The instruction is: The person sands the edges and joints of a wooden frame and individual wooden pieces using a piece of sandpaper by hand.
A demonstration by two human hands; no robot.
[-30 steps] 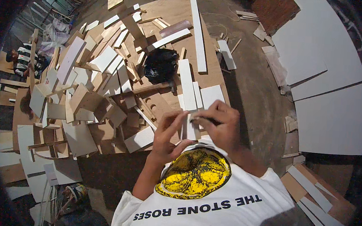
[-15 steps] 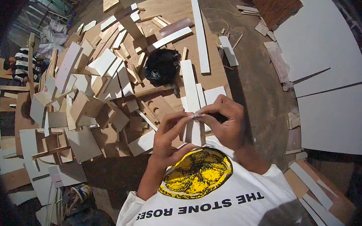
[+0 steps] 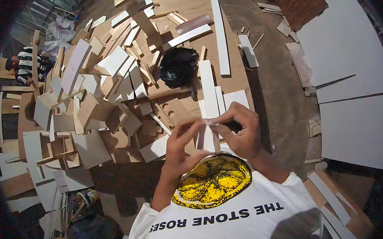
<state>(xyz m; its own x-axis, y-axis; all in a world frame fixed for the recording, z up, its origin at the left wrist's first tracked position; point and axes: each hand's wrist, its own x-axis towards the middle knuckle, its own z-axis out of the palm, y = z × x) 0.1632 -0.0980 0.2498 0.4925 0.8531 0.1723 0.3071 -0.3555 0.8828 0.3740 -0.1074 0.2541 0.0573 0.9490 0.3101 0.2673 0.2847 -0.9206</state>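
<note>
A long white board (image 3: 209, 87) lies lengthwise in front of me, its near end close to my shirt. Over that end both hands meet at the fingertips. Thumb and forefinger of my right hand (image 3: 240, 130) pinch a small pale thing (image 3: 208, 122), too small to name. My left hand (image 3: 182, 146) reaches the same spot with curled fingertips, its thumb lower, beside the board. A narrower white strip (image 3: 220, 99) and a white panel (image 3: 237, 99) lie just right of the board.
A black plastic bag (image 3: 177, 68) sits beyond my hands on the plywood table (image 3: 192, 1). Wood and white offcuts (image 3: 116, 66) heap up on the left. Another long white strip (image 3: 220, 31) lies farther off. Large white sheets (image 3: 353, 125) stand at right. A person (image 3: 28, 63) in stripes is far left.
The whole view has shifted slightly, so the scene sits a little to the right. My fingertips stay together over the board, and my left thumb has moved a little toward it.
</note>
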